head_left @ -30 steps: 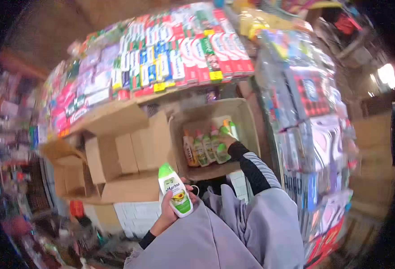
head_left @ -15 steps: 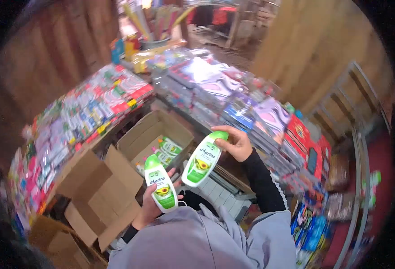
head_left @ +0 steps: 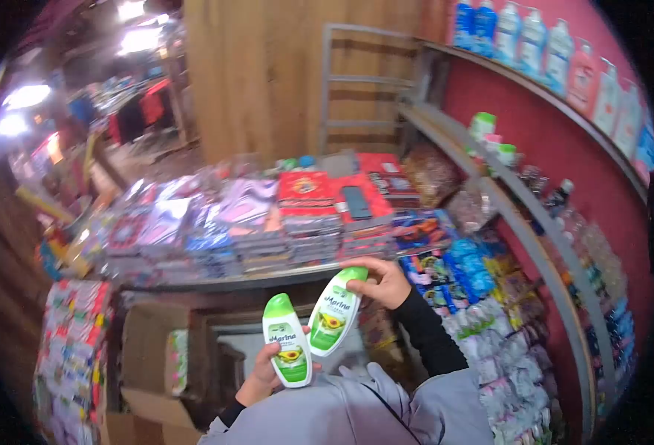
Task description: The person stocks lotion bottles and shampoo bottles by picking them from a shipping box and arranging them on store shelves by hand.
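Note:
My left hand (head_left: 261, 372) is wrapped round a white lotion bottle (head_left: 287, 343) with a green cap and a "Marina" label picturing an avocado. A matching lotion bottle (head_left: 335, 315) hangs tilted from my right hand (head_left: 385, 283), its green cap pinched between thumb and fingers. The two bottles are side by side in front of my chest, labels facing me, their edges very close together. Below and to the left, an open cardboard box (head_left: 149, 326) has green-and-white packs (head_left: 178, 361) inside.
Stacked books (head_left: 308, 233) line the counter ahead, a dark phone (head_left: 356, 202) lying on top. Pump bottles (head_left: 532, 38) stand on the upper right shelf (head_left: 490, 72). Packaged goods (head_left: 490, 334) fill the lower right. Small boxed goods (head_left: 71, 348) are stacked at left. A metal frame (head_left: 364, 78) leans behind.
My view has swung to the right, bringing the right-hand shelves into sight. Both bottles remain in my hands and now sit closer together; the cardboard box has shifted left in view.

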{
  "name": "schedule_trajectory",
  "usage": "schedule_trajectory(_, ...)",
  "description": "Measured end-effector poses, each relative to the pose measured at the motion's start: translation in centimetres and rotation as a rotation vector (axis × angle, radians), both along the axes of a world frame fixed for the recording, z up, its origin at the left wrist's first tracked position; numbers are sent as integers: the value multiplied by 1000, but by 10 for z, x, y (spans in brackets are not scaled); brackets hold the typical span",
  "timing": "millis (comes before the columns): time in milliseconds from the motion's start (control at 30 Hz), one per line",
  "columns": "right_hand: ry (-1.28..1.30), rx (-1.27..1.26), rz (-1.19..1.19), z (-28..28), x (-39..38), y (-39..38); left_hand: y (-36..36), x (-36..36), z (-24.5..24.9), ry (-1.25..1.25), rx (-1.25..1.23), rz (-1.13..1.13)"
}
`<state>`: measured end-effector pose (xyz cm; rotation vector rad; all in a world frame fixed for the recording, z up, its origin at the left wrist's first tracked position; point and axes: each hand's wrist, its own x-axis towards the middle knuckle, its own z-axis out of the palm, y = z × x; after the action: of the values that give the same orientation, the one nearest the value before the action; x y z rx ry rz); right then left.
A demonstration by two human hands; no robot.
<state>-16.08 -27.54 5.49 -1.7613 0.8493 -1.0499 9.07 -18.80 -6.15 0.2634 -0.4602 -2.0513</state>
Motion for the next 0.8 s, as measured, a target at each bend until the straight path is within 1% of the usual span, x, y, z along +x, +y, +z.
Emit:
schedule_trajectory(33,12,40,-31,4,-21,3,-10,-19,1,-8,-9,-32)
schedule_trajectory(67,59,12,-69,7,-43,-1,-23,-39,2,-4,-26,-61)
schedule_trajectory(100,52,25,-92,15,-60,3,-29,-57,2,-4,-38,-90)
schedule_trajectory(167,25,58,-139,35,-90,12,-45,-86,-1,69,-67,-208)
schedule_trajectory(200,-3,27,-195,40,-102,15,-55,-103,-1,114,-84,-266)
schedule_trajectory(300,62,146,-293,58,-140,27,-77,-145,9,136,-113,-383)
schedule_trajectory(333,121,-30,-319,48,-157,22,-84,-158,10,114,-88,-388)
schedule_trajectory(367,76,80,-350,54,-166,28,-89,-171,16,112,-77,-395)
schedule_trajectory(433,12,-32,-407,61,-181,31,-103,-192,30,89,-59,-416)
schedule_trajectory(500,27,-45,-490,65,-199,35,-124,-208,35,113,-68,-560)
schedule_trajectory(567,20,-112,-588,65,-207,35,-145,-223,40,111,-79,-651)
schedule_trajectory(600,16,-102,-631,73,-207,35,-156,-230,42,103,-86,-671)
schedule_trajectory(700,154,-135,-754,89,-210,23,-189,-247,42,119,-107,-716)
schedule_trajectory(733,220,-202,-784,100,-208,15,-204,-252,40,145,-164,-723)
schedule_trajectory(800,260,-237,-881,115,-214,-10,-237,-261,48,95,-287,-657)
